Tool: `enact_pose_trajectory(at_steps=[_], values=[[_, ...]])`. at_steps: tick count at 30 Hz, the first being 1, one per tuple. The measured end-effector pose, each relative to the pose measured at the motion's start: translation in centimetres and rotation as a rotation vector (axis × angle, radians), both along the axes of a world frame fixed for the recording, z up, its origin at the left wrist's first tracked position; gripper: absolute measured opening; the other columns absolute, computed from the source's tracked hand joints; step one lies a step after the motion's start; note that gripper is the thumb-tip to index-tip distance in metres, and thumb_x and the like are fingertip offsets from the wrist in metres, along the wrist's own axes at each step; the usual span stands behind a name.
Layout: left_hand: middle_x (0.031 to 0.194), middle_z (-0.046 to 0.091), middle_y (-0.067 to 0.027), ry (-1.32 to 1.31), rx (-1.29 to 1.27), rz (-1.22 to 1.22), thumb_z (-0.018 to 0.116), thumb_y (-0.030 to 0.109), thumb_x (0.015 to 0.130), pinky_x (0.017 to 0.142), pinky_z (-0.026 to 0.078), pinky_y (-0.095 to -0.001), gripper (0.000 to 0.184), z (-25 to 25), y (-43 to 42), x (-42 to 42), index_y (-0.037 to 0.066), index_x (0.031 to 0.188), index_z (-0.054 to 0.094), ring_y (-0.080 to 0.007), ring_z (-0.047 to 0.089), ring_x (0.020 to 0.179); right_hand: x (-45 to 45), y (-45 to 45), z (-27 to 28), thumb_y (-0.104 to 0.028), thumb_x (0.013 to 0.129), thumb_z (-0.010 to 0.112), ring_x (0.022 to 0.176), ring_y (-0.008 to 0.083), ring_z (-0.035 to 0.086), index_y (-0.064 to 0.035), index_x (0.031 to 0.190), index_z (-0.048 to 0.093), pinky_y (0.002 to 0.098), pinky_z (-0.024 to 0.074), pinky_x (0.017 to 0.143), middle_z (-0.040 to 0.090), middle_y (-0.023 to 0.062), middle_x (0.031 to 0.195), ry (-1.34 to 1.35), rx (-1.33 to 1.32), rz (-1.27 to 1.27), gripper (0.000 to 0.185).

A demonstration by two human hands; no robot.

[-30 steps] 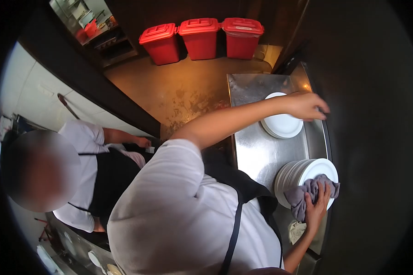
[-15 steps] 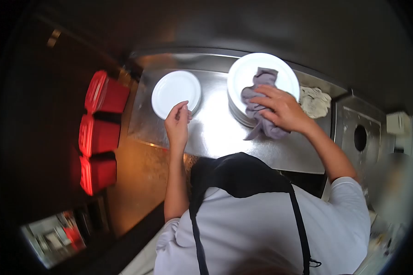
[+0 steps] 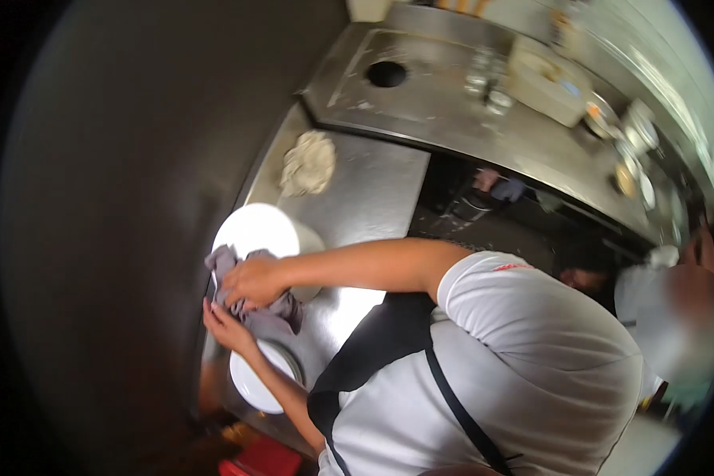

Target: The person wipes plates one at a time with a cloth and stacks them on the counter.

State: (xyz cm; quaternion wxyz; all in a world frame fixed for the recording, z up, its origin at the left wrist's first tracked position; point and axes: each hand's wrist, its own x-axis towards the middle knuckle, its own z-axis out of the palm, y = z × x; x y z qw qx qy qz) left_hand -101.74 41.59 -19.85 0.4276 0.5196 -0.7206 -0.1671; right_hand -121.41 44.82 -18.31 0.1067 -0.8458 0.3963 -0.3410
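Gripping grey cloth [image 3: 276,316] in right hand [image 3: 255,282], plate stack [image 3: 255,227] beneath its fingers, left hand [image 3: 227,327] near those fingers, its hold unclear

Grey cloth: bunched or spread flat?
Bunched: the grey cloth is gathered in thick, uneven folds under the right hand.

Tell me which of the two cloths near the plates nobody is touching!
The cream cloth, lying crumpled on the metal counter with no hand on it. The grey-purple cloth is different: the right hand is on it.
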Motion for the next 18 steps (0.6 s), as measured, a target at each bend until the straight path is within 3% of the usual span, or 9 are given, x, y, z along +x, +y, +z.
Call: enact_pose_trajectory(at_steps=[2,7,10,13,15,16,17,18], values=[[0.126,0.062,-0.0248,-0.097,0.011,-0.116,0.055,0.032,0.104,0.101,0.046,-0.0459,0.044,0.7,-1.8,-1.5,-0.003,0.129,0.064,-0.0403,0.060,0.116,-1.4,1.3,0.2,-0.032,0.078,0.078,0.120,0.0328,0.059,-0.0142,0.113,0.072,0.0460,0.0459,0.105,0.065,0.0117,0.119,-0.019,0.035,-0.110,0.040],[0.118,0.065,-0.0210,-0.408,0.032,-0.083,0.065,0.036,0.097,0.094,0.048,-0.0487,0.046,1.2,-4.9,-3.6,0.001,0.127,0.067,-0.0401,0.062,0.109,-3.2,5.2,2.1,-0.032,0.073,0.079,0.121,0.0294,0.057,-0.0149,0.105,0.074,0.0597,0.0410,0.104,0.066,0.0110,0.115,0.138,0.099,-0.598,0.037],[0.113,0.066,-0.0152,-0.435,0.056,-0.051,0.072,0.033,0.091,0.087,0.050,-0.0485,0.037,2.4,-5.3,-4.0,0.004,0.114,0.071,-0.0367,0.064,0.103,-3.0,6.7,2.8,-0.034,0.070,0.080,0.122,0.0312,0.056,-0.0134,0.105,0.073,0.0582,0.0400,0.105,0.065,0.0135,0.117,0.082,-0.011,-0.868,0.041],[0.111,0.069,-0.0125,-0.473,-0.021,-0.067,0.079,0.030,0.085,0.083,0.053,-0.0489,0.033,0.4,-8.9,-4.0,0.006,0.106,0.069,-0.0348,0.066,0.100,-3.6,6.1,0.9,-0.030,0.069,0.082,0.130,0.0369,0.051,-0.0118,0.117,0.071,0.0538,0.0412,0.108,0.060,0.0208,0.131,-0.071,0.026,-0.967,0.052],[0.111,0.070,-0.0144,-0.501,0.099,-0.110,0.079,0.031,0.085,0.080,0.054,-0.0489,0.035,1.3,-9.5,-3.6,0.005,0.106,0.068,-0.0375,0.067,0.097,-2.9,5.5,0.7,-0.028,0.070,0.082,0.133,0.0394,0.050,-0.0113,0.121,0.070,0.0509,0.0428,0.108,0.057,0.0238,0.136,-0.149,0.034,-0.978,0.055],[0.119,0.070,-0.0163,-0.447,0.266,-0.138,0.078,0.032,0.086,0.088,0.053,-0.0469,0.041,3.2,-8.9,-3.7,0.002,0.113,0.068,-0.0375,0.067,0.106,-3.3,6.1,1.6,-0.026,0.071,0.081,0.134,0.0410,0.049,-0.0109,0.124,0.069,0.0491,0.0440,0.108,0.056,0.0254,0.139,-0.168,0.049,-0.974,0.057],[0.128,0.066,-0.0222,-0.313,0.111,-0.223,0.074,0.032,0.089,0.101,0.049,-0.0461,0.050,-0.7,-11.9,-2.5,-0.003,0.124,0.064,-0.0372,0.064,0.117,-3.3,6.5,3.0,-0.025,0.074,0.079,0.133,0.0414,0.050,-0.0108,0.126,0.067,0.0487,0.0455,0.108,0.055,0.0264,0.139,-0.182,0.114,-0.954,0.055],[0.140,0.057,-0.0279,-0.179,0.255,-0.289,0.069,0.031,0.093,0.111,0.042,-0.0451,0.061,0.7,-10.2,-2.6,-0.008,0.137,0.054,-0.0381,0.055,0.130,-3.4,6.0,2.1,-0.024,0.077,0.077,0.134,0.0412,0.050,-0.0103,0.128,0.066,0.0486,0.0466,0.106,0.055,0.0266,0.140,-0.091,0.016,-0.981,0.054]])
